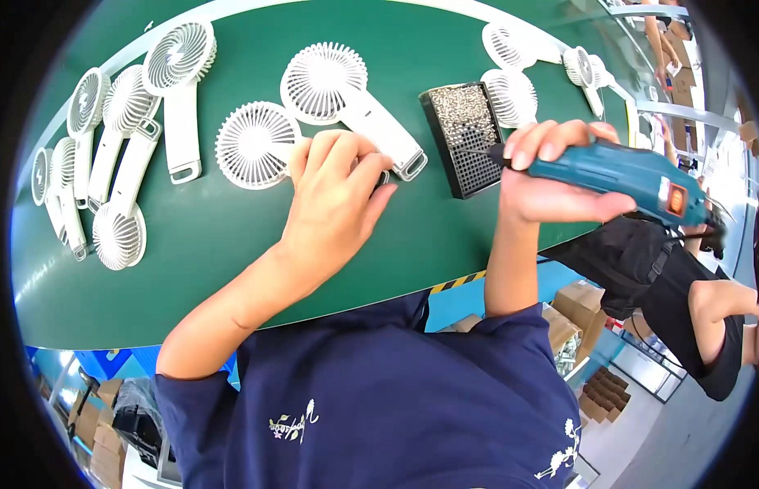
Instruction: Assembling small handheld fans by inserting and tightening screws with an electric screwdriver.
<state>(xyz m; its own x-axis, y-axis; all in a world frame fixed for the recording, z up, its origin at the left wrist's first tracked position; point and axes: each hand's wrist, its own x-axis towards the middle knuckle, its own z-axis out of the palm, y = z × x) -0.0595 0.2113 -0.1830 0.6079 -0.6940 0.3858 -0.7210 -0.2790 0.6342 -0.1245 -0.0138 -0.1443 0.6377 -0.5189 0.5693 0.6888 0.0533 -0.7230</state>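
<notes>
Near the centre of the frame, the left hand point(335, 183) is closed around the handle of a white plastic handheld fan point(255, 145), whose round ribbed head shows to the left of the fingers; most of the handle is hidden under them. Right of centre, the right hand point(551, 169) is wrapped around a blue-green cylindrical electric screwdriver point(612, 175), its dark tip pointing left over a black rectangular tray point(442, 147) with a perforated grid and many small metallic pieces toward its upper end; whether the tip touches the tray I cannot tell. Just above the left hand lies a second white ribbed fan point(324, 83), its handle slanting down to the right. A cluster of similar white fans point(180, 59) fills the upper left of the green tabletop point(225, 269), one with its head toward the lower edge, and more white fans point(510, 98) lie at the upper right, beyond the tray. At the right of the frame, a person in black clothing point(677, 285) appears near brown cardboard boxes point(579, 303).
</notes>
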